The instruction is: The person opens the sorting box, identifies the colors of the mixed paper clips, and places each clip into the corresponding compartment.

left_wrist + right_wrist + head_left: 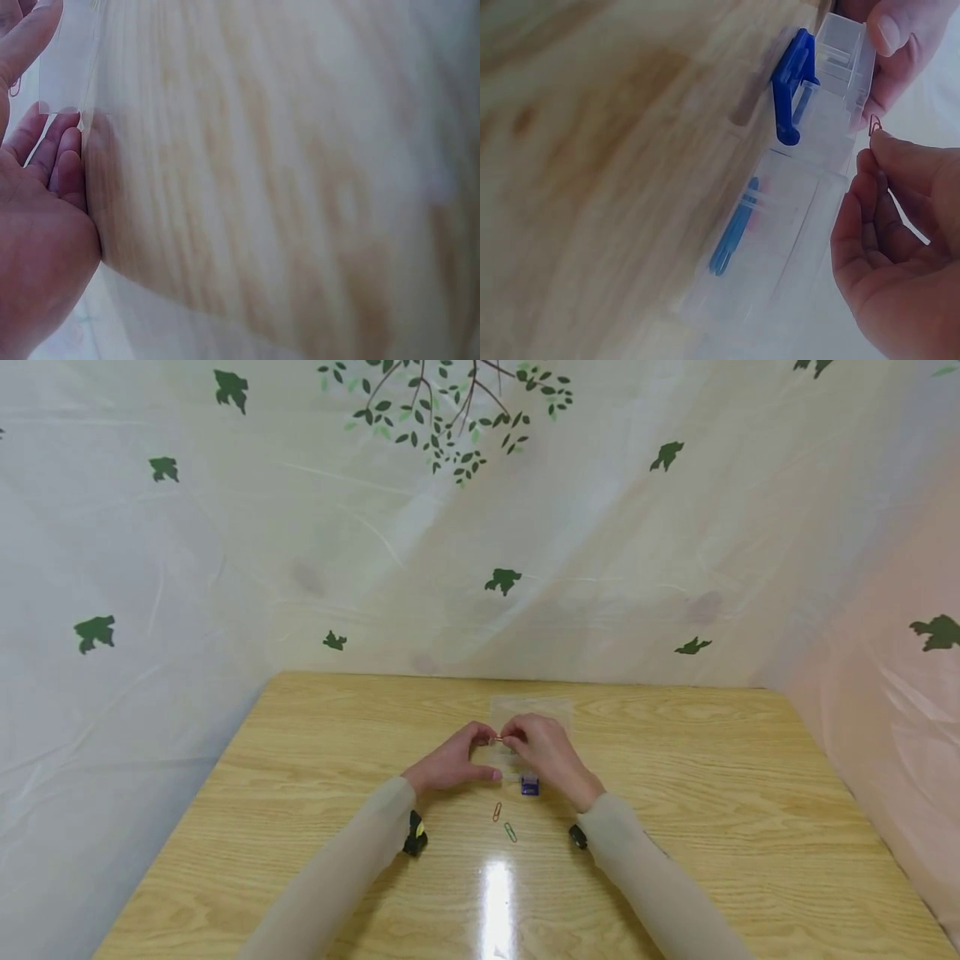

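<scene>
Between the hands lies a clear plastic box (810, 217) with a blue latch (795, 86) on its side. My left hand (453, 762) holds the box's left end, the thumb at its near side and the fingers round the far side. Over the box, my right hand (549, 750) pinches a small red paper clip (875, 124) between thumb and forefinger. Blue paper clips (735, 229) show through the box wall in the right wrist view. On the table nearer to me lie another red paper clip (497, 812) and a green paper clip (510, 832).
A clear flat panel (532, 703) extends behind the box on the wooden table (675, 777). White cloth with green leaf and bird shapes (502, 580) hangs at the back and sides. Light reflects off the table's front part.
</scene>
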Tool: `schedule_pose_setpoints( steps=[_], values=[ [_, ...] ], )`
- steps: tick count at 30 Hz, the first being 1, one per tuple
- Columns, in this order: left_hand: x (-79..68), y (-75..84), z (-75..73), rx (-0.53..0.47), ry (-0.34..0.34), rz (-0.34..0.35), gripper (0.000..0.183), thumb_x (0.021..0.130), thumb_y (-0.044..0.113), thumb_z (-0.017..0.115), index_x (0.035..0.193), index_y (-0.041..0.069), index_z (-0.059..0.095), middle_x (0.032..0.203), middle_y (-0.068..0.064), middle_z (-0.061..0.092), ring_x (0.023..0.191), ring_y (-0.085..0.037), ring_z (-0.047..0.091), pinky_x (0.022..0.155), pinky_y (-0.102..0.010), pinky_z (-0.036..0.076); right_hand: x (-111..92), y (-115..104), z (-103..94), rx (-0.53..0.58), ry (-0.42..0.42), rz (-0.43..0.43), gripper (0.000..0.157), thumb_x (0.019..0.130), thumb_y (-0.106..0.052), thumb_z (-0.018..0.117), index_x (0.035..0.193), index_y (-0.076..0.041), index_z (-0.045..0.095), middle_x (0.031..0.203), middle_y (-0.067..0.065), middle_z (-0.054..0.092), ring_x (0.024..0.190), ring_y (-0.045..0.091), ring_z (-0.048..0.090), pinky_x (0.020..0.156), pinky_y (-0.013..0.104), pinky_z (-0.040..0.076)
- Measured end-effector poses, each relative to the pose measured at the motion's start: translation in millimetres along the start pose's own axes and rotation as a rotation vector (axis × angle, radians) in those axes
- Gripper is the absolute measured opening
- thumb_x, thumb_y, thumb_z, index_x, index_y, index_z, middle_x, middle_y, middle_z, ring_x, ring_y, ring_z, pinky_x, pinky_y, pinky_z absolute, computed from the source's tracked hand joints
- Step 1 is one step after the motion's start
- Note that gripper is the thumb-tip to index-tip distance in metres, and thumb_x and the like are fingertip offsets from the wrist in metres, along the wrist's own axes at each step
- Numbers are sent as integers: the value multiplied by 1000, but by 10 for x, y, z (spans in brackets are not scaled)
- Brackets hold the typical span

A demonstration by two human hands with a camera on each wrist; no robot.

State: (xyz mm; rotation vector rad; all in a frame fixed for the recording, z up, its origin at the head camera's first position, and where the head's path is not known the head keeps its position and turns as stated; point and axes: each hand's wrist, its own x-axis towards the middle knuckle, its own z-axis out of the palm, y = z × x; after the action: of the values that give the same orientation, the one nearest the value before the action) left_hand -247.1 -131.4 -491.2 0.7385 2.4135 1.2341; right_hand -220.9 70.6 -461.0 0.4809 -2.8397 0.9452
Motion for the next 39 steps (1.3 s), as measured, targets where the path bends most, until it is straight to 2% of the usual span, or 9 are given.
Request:
schedule_pose_setpoints(
  steps=[9, 18, 31, 39],
  values=[
    [4, 12, -10, -1, -1, -10, 67, 90, 27, 84, 142, 4, 48, 143, -14, 53, 137, -31, 47, 119, -46, 35, 38, -4, 26, -21, -4, -19, 7, 97, -9, 73, 101, -7, 78, 98, 5, 75, 90, 19, 68, 83, 36, 57],
    [24, -20, 2, -12, -5, -8, 68, 90, 26, 84, 143, 3, 48, 143, -14, 53, 138, -31, 47, 119, -45, 35, -9, 12, 13, -18, -10, -45, 10, 97, -5, 73, 105, -3, 78, 102, 8, 76, 95, 23, 69, 86, 40, 57],
    [7, -3, 1, -30, -3, -12, 66, 90, 27, 84, 141, 4, 48, 142, -13, 53, 138, -31, 47, 119, -47, 35, -180, -68, -128, -3, 2, -92, 19, 97, -9, 73, 115, -4, 75, 117, 9, 74, 100, 24, 70, 87, 43, 58],
    [2, 18, -11, -21, -6, -12, 67, 90, 27, 84, 142, 4, 48, 142, -13, 53, 137, -30, 47, 119, -45, 35, -363, -90, -201, 91, -13, -112, 22, 97, -10, 74, 119, -4, 73, 123, 10, 71, 109, 29, 68, 89, 45, 59]
  ],
)
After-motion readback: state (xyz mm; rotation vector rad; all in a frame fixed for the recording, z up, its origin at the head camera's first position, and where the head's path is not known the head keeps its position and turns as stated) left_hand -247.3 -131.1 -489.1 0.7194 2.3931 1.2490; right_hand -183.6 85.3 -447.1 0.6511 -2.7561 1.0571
